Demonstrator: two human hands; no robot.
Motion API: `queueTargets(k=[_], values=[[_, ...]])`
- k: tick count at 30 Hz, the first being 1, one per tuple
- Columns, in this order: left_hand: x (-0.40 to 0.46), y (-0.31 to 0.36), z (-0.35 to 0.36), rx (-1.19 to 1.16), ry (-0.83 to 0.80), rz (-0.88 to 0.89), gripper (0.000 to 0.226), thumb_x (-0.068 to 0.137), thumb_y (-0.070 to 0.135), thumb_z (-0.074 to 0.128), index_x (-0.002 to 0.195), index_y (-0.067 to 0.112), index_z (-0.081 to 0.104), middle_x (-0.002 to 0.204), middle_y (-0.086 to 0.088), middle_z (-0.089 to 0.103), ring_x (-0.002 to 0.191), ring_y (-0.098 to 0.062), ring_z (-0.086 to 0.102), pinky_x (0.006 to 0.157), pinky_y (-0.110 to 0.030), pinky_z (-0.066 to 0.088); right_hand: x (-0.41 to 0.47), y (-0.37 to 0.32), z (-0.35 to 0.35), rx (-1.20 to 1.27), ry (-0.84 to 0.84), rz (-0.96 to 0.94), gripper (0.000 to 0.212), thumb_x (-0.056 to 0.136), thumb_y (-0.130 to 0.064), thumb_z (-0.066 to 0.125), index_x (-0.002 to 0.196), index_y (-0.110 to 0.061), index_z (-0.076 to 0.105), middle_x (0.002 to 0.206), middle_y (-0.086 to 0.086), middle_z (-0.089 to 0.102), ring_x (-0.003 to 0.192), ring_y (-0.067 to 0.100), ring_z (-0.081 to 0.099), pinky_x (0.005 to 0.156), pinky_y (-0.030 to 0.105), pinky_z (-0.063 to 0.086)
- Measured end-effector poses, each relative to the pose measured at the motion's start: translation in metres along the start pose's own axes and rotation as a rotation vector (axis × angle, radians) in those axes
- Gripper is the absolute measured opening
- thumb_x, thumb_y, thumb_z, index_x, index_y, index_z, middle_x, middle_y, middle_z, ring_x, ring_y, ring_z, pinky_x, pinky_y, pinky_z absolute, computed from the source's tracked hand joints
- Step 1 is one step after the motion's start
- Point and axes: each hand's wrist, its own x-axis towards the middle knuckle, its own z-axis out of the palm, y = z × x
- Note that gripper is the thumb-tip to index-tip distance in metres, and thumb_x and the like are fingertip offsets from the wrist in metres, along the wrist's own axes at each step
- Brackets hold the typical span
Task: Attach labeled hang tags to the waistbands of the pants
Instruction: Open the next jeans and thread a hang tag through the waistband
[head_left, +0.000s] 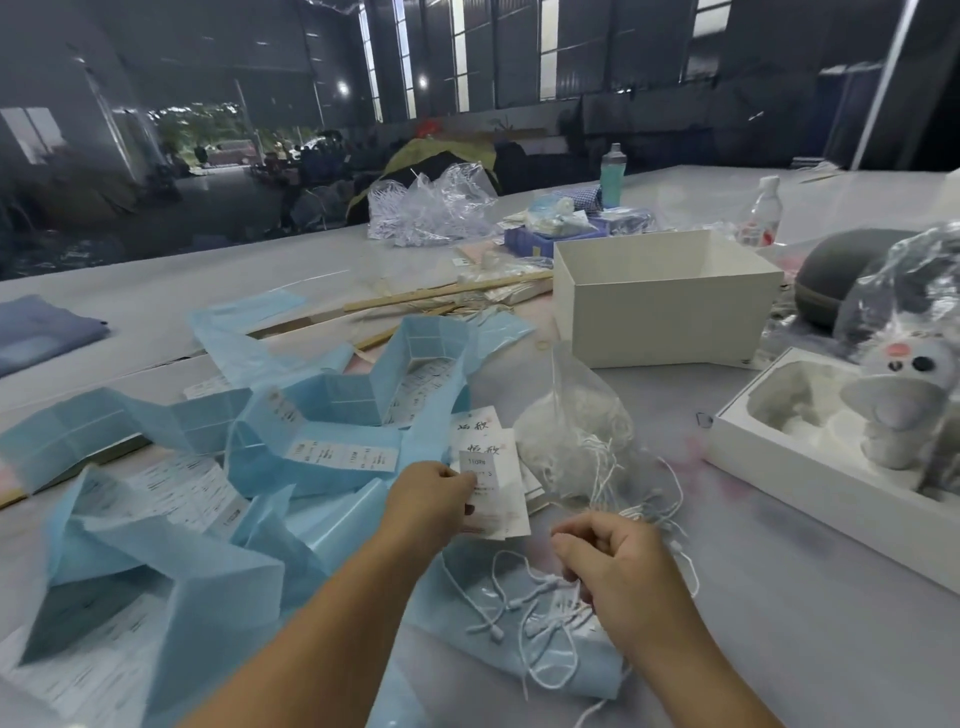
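My left hand (434, 501) pinches a white hang tag (496, 488) with a printed label stuck on it, held just above the table. More white tags (475, 428) lie behind it. My right hand (615, 564) hovers with curled fingers over a loose pile of white loop strings (524, 608); whether it holds a string is hidden. A clear bag of more strings (576, 431) sits just beyond. Long blue backing strips with white sticker labels (332, 447) sprawl across the left. Folded blue-grey cloth (41, 332), perhaps pants, lies at the far left.
An open white box (660, 306) stands at mid-right. A white tray (810, 467) holds a bagged plush toy (904, 374). Wooden sticks (447, 296), plastic bags (431, 208), two bottles (613, 174) and a grey case (841, 270) clutter the far table.
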Motion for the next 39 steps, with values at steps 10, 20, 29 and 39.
queueTargets(k=[10, 20, 29, 39], values=[[0.038, -0.014, 0.017, 0.265, 0.093, 0.014, 0.02, 0.086, 0.028, 0.064, 0.073, 0.012, 0.066, 0.064, 0.001, 0.07, 0.064, -0.016, 0.068, 0.061, -0.031, 0.056, 0.003, 0.008, 0.0, -0.206, 0.071, -0.091, 0.016, 0.084, -0.019, 0.066, 0.069, -0.026, 0.068, 0.064, -0.009, 0.066, 0.056, 0.002, 0.056, 0.051, 0.012, 0.044], [0.035, 0.003, 0.011, 0.713, 0.24, 0.09, 0.048, 0.07, 0.06, 0.074, 0.07, 0.022, 0.044, 0.073, 0.005, 0.051, 0.07, -0.017, 0.052, 0.055, -0.027, 0.036, 0.014, 0.018, -0.008, -0.499, 0.392, -0.084, 0.016, 0.085, -0.034, 0.067, 0.076, -0.021, 0.064, 0.07, -0.007, 0.065, 0.071, 0.022, 0.062, 0.063, 0.031, 0.052], [0.023, -0.007, 0.017, 0.857, 0.2, 0.09, 0.053, 0.083, 0.074, 0.05, 0.084, 0.021, 0.05, 0.079, 0.003, 0.052, 0.076, -0.022, 0.054, 0.061, -0.029, 0.042, 0.024, 0.024, 0.006, -0.561, 0.498, -0.178, 0.028, 0.078, -0.039, 0.078, 0.086, -0.013, 0.071, 0.088, 0.005, 0.064, 0.085, 0.031, 0.06, 0.074, 0.039, 0.051], [0.007, -0.01, 0.01, 0.746, 0.213, 0.189, 0.031, 0.089, 0.052, 0.06, 0.091, 0.021, 0.057, 0.091, 0.001, 0.065, 0.083, -0.022, 0.064, 0.066, -0.032, 0.049, 0.028, 0.028, 0.01, -0.623, 0.521, -0.079, 0.031, 0.083, -0.049, 0.068, 0.078, -0.018, 0.067, 0.083, -0.001, 0.067, 0.08, 0.027, 0.06, 0.084, 0.036, 0.039]])
